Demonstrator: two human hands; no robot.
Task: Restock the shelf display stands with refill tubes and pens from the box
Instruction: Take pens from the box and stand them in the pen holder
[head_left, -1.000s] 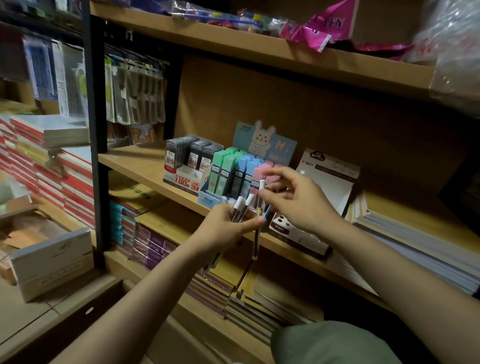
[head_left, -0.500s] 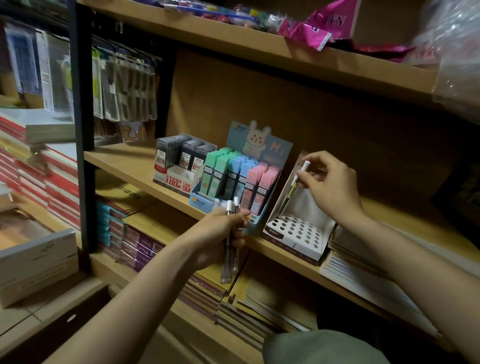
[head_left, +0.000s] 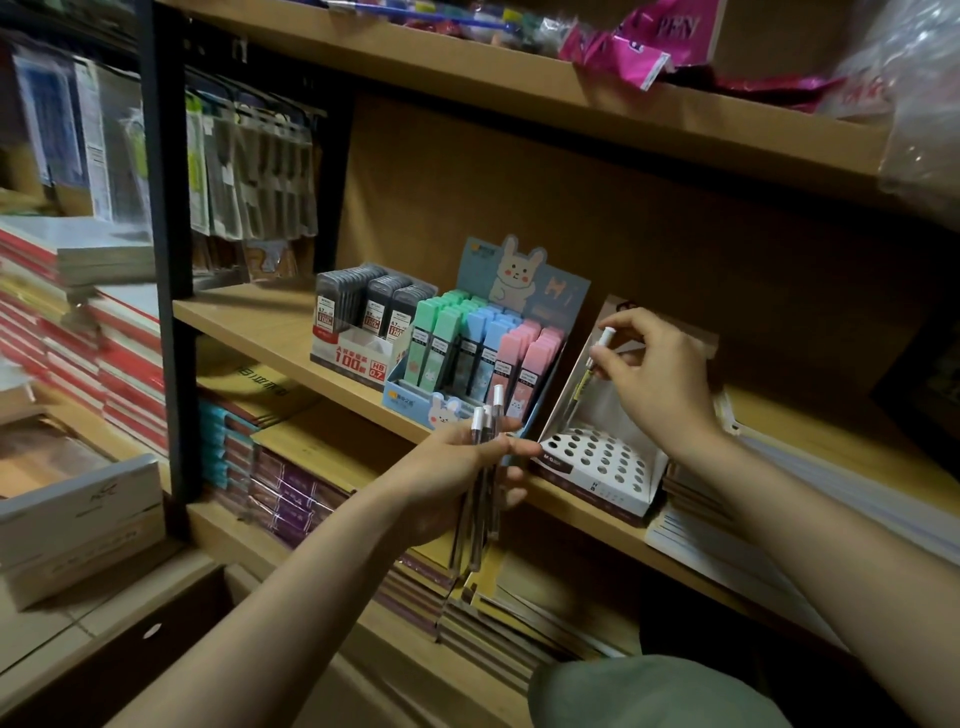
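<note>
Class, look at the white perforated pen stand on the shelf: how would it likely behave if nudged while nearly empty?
The pen stand looks like thin cardboard, so probably light and apt to slide. Its tall back panel may make it tip backward. The pen pinched by the right hand leans steeply, so its push could shift it.
</note>
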